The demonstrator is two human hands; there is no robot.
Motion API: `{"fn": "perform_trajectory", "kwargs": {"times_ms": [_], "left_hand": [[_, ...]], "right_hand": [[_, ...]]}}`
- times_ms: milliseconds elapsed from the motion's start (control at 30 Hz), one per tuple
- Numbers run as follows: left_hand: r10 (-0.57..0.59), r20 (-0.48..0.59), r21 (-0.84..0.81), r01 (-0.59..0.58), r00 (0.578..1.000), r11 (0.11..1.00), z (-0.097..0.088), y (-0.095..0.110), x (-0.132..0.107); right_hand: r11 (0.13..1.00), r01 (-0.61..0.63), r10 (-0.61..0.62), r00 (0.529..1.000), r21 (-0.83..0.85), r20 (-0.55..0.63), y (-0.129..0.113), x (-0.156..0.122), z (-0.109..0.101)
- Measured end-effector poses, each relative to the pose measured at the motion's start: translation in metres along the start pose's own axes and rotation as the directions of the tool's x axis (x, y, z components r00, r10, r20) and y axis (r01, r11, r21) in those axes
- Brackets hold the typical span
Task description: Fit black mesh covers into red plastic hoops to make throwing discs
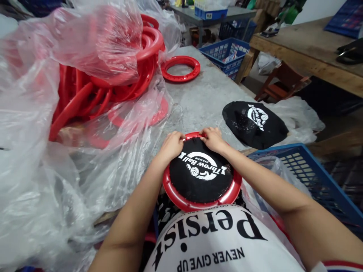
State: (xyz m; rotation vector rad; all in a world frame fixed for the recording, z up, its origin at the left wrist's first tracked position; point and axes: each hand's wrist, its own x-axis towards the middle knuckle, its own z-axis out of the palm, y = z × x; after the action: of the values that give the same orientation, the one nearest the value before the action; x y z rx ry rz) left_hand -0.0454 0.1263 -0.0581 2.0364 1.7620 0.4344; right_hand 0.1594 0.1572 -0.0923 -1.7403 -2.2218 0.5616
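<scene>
A red plastic ring (181,200) leans against my shirt at the table's near edge, with a round black fabric panel (184,181) lying across its opening. White "Throw Ball" lettering is printed on the panel. My left hand (173,143) grips the far rim on the left, fingertips at the panel's edge. On the right of that same rim, my right hand (212,138) is closed with its fingers bent over ring and fabric. A short stretch of red rim shows between the hands. Another black fabric panel (246,126) lies flat to the right.
Many red rings (150,45) are heaped under clear plastic sheeting (93,41) on the left. One loose ring (195,71) lies farther back on the grey table (210,90). A blue crate (326,177) stands close at right, another crate (224,49) beyond the table, near a wooden bench (306,45).
</scene>
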Motion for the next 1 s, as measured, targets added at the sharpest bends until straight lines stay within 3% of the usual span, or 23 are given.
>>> {"fn": "perform_trajectory", "kwargs": {"times_ms": [167,300,433,533,667,1000], "left_hand": [[0.067,0.071,0.050,-0.070,0.995,0.996,0.013,0.014,0.005],[0.052,0.085,0.066,-0.057,0.995,0.996,0.021,0.019,0.010],[0.044,0.090,0.054,-0.049,0.995,0.997,0.028,0.018,0.014],[0.001,0.041,0.018,-0.002,0.999,1.000,0.033,0.018,0.015],[-0.063,-0.039,-0.074,0.060,0.997,0.995,0.039,0.019,0.014],[-0.082,-0.169,-0.272,0.034,0.982,0.962,0.050,0.012,0.015]], "right_hand": [[0.997,-0.059,0.060,0.998,-0.039,0.021,0.002,-0.021,-0.008],[0.998,0.049,-0.048,0.998,-0.030,0.038,-0.005,-0.012,-0.021],[0.983,0.143,-0.160,0.974,0.111,0.159,-0.007,0.008,-0.022],[0.968,0.111,-0.155,0.970,0.223,0.189,0.000,0.013,-0.014],[0.967,0.124,-0.145,0.986,0.221,0.083,0.007,0.007,-0.002],[0.956,0.091,-0.108,0.993,0.280,0.045,0.004,0.003,0.000]]}}
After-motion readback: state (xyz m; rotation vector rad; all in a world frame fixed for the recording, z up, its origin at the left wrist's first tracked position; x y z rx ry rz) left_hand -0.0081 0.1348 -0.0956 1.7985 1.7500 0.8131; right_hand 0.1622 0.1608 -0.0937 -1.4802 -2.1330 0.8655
